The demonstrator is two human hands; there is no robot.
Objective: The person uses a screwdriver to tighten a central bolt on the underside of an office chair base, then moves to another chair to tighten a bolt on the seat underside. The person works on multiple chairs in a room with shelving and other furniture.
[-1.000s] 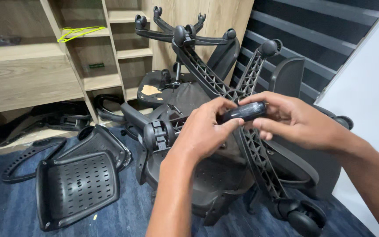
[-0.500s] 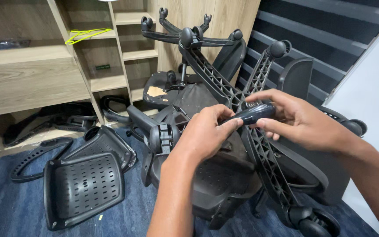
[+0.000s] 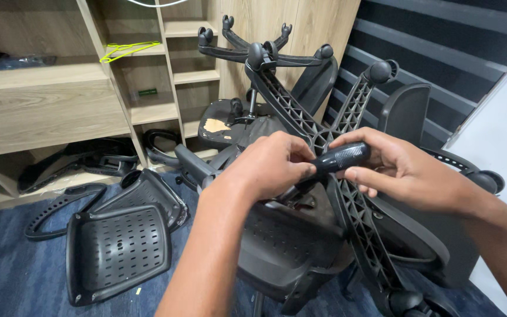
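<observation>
Hands, two: left hand (image 3: 271, 164) and right hand (image 3: 403, 173) both grip one black cylinder (image 3: 341, 157); two upturned chair bases (image 3: 324, 138).

Small green label (image 3: 147, 92) on back wall of wooden shelf compartment (image 3: 148, 111)

Below me I see blue carpet floor (image 3: 7, 276). On it lie a perforated black chair back (image 3: 118, 252), a curved armrest frame (image 3: 54, 208) beside it, and the upturned office chair (image 3: 300, 246). Wooden shelves (image 3: 48, 111) stand behind.
</observation>
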